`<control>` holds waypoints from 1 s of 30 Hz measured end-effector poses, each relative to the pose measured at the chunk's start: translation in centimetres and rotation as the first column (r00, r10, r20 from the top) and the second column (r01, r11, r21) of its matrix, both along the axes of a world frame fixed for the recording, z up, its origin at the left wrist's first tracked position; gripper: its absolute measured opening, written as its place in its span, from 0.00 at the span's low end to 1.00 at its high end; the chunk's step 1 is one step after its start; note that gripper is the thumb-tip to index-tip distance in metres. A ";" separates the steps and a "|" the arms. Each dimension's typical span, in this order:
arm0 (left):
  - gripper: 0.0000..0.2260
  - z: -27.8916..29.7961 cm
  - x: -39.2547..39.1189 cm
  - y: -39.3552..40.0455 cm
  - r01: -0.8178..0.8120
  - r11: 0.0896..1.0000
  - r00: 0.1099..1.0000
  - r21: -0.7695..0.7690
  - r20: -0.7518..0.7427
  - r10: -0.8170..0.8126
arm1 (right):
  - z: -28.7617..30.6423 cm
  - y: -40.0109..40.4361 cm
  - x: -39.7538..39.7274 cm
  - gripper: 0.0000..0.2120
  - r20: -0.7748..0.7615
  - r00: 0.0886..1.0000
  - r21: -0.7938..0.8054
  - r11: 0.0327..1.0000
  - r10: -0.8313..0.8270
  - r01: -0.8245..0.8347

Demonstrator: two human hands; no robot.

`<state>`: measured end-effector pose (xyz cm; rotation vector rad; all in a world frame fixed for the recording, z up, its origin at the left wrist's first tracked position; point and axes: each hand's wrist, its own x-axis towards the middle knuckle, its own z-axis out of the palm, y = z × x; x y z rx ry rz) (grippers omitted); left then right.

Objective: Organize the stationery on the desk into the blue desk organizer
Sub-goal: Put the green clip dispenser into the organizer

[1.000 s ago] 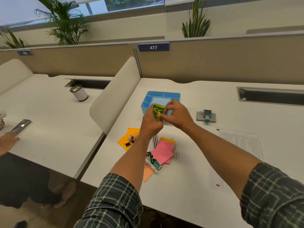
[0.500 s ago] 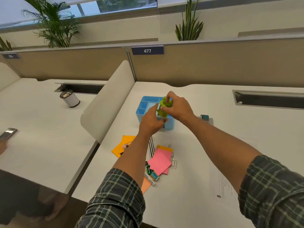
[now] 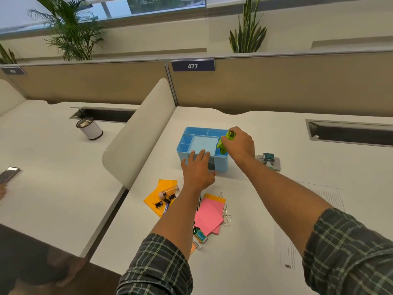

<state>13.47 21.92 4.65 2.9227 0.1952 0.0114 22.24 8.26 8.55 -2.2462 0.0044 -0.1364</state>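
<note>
Nearest: plaid sleeves, both forearms reaching out over the white desk (image 3: pixel 244 209). Printed paper sheet (image 3: pixel 314 209) lies flat under the right forearm. Loose pile near the desk's left edge: white glue stick or marker with teal label (image 3: pixel 199 238), pink sticky notes (image 3: pixel 209 215) on top of orange ones, silver paper clips (image 3: pixel 226 215) just right of the pink pad. Further left, an orange sticky pad (image 3: pixel 158 195) with black binder clips (image 3: pixel 164 201) and a clear tube (image 3: pixel 169 190) lying on it.

Left hand (image 3: pixel 198 170) hovers in front of the blue desk organizer (image 3: pixel 221 163), fingers straight and slightly spread, fingertips at its front rim, holding nothing; contact unclear. Organizer sits mid-desk, upright, light blue pad in its big middle compartment.

Right hand (image 3: pixel 239 145) is over the organizer's right end, fingers curled round a translucent green stapler-like item (image 3: pixel 225 142), which is held tilted, lower end down in the right-hand compartment. Cannot tell if it touches the bottom.

Just right of the organizer: grey hole punch or similar tool (image 3: pixel 271 161) with a teal part on top. Behind: cable tray slot (image 3: pixel 348 134), divider panel tagged 477 (image 3: pixel 193 66), plants. Neighbouring desk left: white cup (image 3: pixel 90 128), phone (image 3: pixel 9 174).
</note>
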 end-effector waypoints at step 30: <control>0.38 -0.1 0.1 -0.1 0.020 0.999 0.998 0.050 -0.064 -0.016 | -2.9 -0.9 -1.6 0.19 -0.194 0.967 -0.241 0.948 0.163 -0.208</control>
